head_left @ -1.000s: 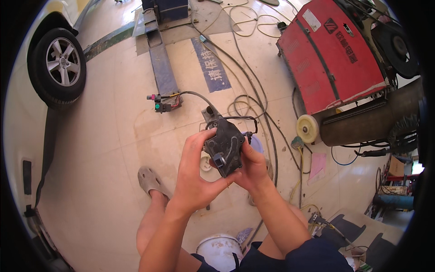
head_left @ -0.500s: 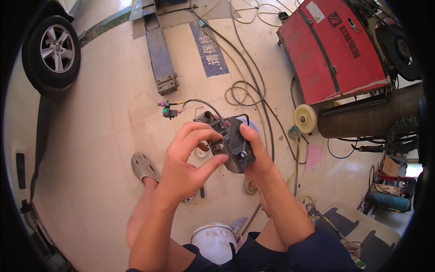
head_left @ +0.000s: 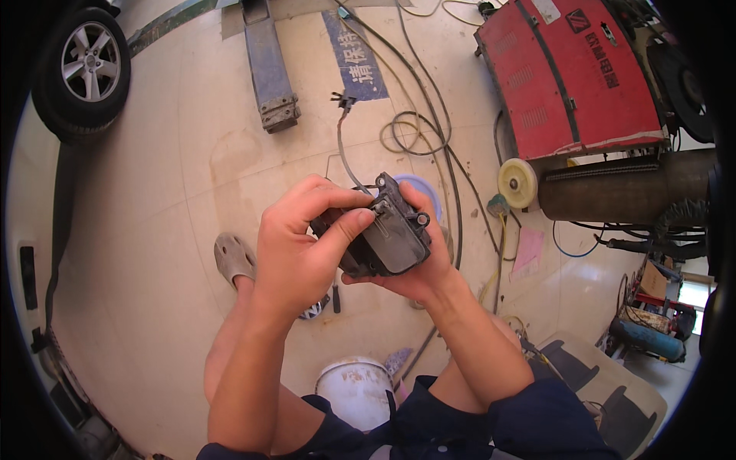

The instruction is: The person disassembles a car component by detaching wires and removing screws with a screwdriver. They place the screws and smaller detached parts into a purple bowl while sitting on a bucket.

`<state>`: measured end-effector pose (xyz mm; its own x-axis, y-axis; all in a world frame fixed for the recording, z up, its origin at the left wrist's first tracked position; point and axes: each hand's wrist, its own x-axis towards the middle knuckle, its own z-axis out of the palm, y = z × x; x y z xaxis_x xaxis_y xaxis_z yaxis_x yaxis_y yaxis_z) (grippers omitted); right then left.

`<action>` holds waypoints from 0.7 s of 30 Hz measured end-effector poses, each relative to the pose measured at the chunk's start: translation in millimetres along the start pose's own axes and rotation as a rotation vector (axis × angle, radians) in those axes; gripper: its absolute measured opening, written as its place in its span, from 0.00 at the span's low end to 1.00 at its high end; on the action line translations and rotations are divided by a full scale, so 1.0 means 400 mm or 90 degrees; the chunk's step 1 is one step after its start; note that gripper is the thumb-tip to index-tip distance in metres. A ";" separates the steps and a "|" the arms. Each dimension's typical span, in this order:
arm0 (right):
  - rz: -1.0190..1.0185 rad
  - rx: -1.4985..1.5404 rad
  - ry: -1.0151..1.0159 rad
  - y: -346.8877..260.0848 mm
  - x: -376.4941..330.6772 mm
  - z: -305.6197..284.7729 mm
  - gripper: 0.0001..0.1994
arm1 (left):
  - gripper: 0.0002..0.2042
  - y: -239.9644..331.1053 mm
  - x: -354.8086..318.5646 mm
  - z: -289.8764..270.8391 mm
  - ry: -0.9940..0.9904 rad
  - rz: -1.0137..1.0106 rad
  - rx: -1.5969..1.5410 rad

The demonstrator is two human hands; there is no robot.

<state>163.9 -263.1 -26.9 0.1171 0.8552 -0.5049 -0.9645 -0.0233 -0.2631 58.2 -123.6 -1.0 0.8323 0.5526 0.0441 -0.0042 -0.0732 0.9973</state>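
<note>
Head view: looking down on a pale tiled workshop floor (head_left: 153, 230), seen between bare knees.
Black part (head_left: 387, 238): dark plastic housing with a smooth lid and small round bosses at the corners, held up in mid-air above the floor, centre of view.
Left hand (head_left: 295, 249): clenched over the near-left side of the black part, thumb pressed along its top edge, fingers curled over the far edge.
Right hand (head_left: 418, 272): cupped under and behind the black part, grasping it from beneath, fingertips showing past its far corner.
Cable (head_left: 341, 146): thin grey lead running from the black part away across the floor to a small plug.
Blue disc (head_left: 425, 192): on the floor, partly hidden behind the black part.
Sandal (head_left: 232, 259): grey, on the foot just left of the black part.
White bucket (head_left: 355, 389): below the black part, between the legs.
Red machine (head_left: 571, 73): well to the upper right of the black part.
Car wheel (head_left: 83, 67): far upper left of the black part.
Coiled hoses (head_left: 414, 134): on the floor beyond the black part.
</note>
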 end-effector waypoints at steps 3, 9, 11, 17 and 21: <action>0.010 0.017 -0.010 0.006 0.001 -0.003 0.33 | 0.05 -0.004 0.002 0.003 0.008 -0.034 -0.024; 0.017 0.033 -0.034 0.007 0.008 -0.022 0.34 | 0.03 -0.014 0.001 0.015 0.021 -0.097 -0.080; 0.019 0.035 -0.040 0.008 0.008 -0.023 0.34 | 0.03 -0.015 0.000 0.018 0.023 -0.101 -0.081; -0.013 0.027 0.027 0.015 0.002 0.003 0.35 | 0.07 -0.014 0.005 0.025 0.052 -0.108 -0.056; -0.061 0.002 0.046 0.007 -0.001 0.015 0.35 | 0.19 -0.012 0.004 0.030 0.026 0.041 0.003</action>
<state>159.7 -260.5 -22.5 0.2254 0.8143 -0.5349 -0.9487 0.0585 -0.3108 66.1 -132.2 -6.4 0.8069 0.5801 0.1113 -0.0547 -0.1142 0.9919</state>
